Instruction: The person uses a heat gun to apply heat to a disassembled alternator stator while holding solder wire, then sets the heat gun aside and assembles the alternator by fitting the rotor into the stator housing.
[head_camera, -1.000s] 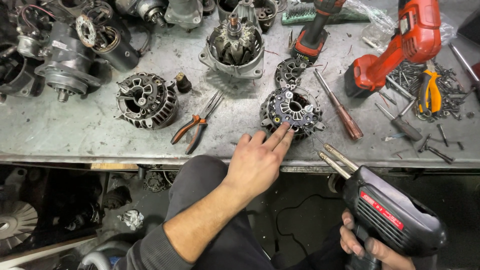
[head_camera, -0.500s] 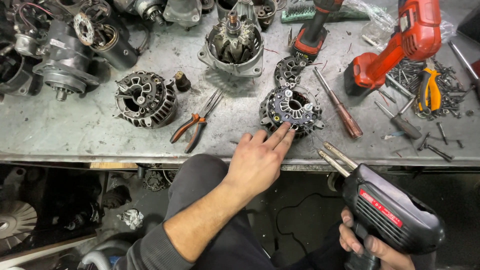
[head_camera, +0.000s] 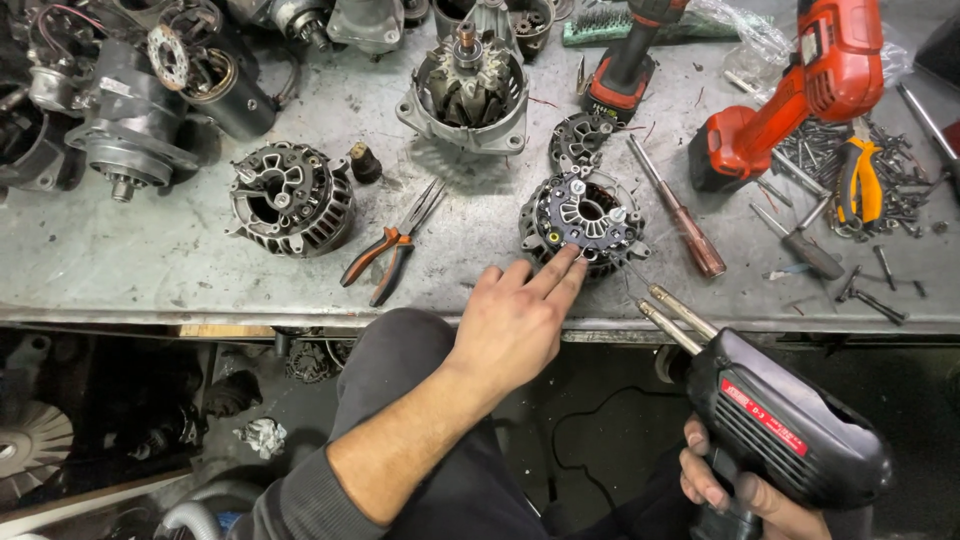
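Alternator half (head_camera: 583, 222) with black rectifier plate facing up, sitting on the grey metal bench (head_camera: 120, 270) near its front edge. Left hand (head_camera: 515, 320) mostly open, fingers stretched flat, fingertips pressing the housing's near rim, gripping nothing. Right hand (head_camera: 735, 490) closed round the grip of a black soldering gun (head_camera: 770, 420), twin tips (head_camera: 665, 310) just beside the housing, apart from it. Best to pin the housing firmly, bring the tips onto one terminal only, and keep fingertips clear of the heat. Pliers (head_camera: 390, 250) lying just left.

Repair workshop: tool-strewn metal bench (head_camera: 200, 280)
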